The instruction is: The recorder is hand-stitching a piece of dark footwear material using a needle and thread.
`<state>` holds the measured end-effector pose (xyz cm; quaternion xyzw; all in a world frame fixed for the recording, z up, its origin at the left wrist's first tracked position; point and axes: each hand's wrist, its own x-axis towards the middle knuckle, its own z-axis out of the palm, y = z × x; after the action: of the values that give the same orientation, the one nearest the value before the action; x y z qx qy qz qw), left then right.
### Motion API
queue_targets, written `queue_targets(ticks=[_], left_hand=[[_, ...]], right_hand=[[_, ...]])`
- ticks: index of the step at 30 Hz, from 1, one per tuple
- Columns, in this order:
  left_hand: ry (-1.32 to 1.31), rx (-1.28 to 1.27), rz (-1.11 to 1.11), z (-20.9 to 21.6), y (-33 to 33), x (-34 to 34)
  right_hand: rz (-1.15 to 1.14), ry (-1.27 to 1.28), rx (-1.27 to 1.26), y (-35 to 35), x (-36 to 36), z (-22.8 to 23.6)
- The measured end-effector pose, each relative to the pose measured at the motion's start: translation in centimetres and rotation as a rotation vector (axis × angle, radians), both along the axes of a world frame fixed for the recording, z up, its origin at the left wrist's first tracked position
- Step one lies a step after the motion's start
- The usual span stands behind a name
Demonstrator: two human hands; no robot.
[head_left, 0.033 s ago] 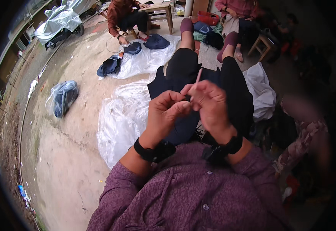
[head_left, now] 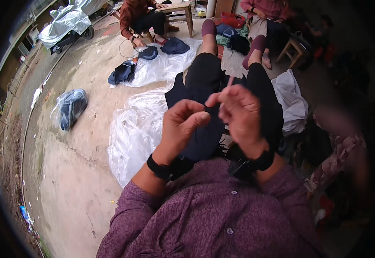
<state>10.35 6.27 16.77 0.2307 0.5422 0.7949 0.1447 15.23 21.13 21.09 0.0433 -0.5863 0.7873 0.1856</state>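
Observation:
My left hand is raised over my lap, thumb and forefinger brought together; whatever they pinch is too small and dark to make out. Beside it, my right hand is closed and somewhat blurred, its fingertips close to those of the left. A thin pale-pink stick pokes up out of the right hand's fingers; its lower part is hidden. Dark navy cloth lies across my lap beneath both hands.
Clear plastic sheeting spreads on the ground to my left, with a bagged dark bundle farther left. Dark cloth pieces lie ahead near a seated person. White cloth is by my right leg. A wooden stool stands beyond.
My right hand has moved slightly right and away from my left, carrying the pink stick. The gap between the two hands has widened.

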Motion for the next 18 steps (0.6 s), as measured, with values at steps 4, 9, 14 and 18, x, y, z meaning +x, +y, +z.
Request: queue_targets(ticks=[4,9,14,18], left_hand=[[0.026,-0.137,0.301,-3.5,-3.3,-2.6],[0.011,-0.325,0.336,-9.0,-4.1,-3.1],[0.030,-0.431,0.272,-9.7,-4.0,-3.1],[0.116,-0.566,0.232,-10.1,-4.1,-2.6]], right_hand=[[-0.063,0.053,0.284,4.3,0.6,1.6],[0.082,-0.076,0.913,4.1,-1.3,-4.4],[0.108,-0.052,1.191,3.3,-2.4,-9.1],[0.071,-0.093,1.323,2.6,-2.7,-9.2]])
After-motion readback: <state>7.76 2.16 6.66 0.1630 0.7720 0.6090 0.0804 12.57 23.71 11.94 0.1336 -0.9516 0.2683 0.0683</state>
